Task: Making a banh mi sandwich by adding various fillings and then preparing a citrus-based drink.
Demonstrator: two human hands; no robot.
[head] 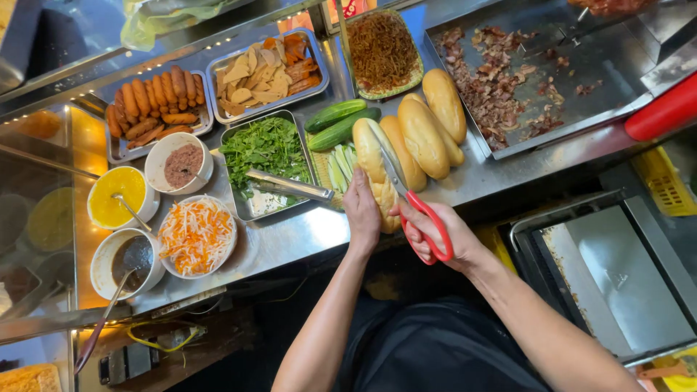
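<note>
My left hand (362, 209) grips the near end of a long bread roll (373, 163) lying on the steel counter (290, 236). My right hand (443, 232) holds red-handled scissors (414, 207), whose blades run along the top of that roll. Several more golden rolls (428, 127) lie just behind it. Two cucumbers (341, 122) and cucumber strips (340, 168) sit to the roll's left.
A tray of green herbs (263, 149) with metal tongs (287, 185) is at left. Bowls hold shredded carrot (196, 236), yellow sauce (116, 196), brown paste (181, 165) and dark sauce (131, 258). Sausages (152, 101), sliced meats (265, 69), shredded dark filling (381, 47) and a griddle with chopped meat (501, 80) lie behind.
</note>
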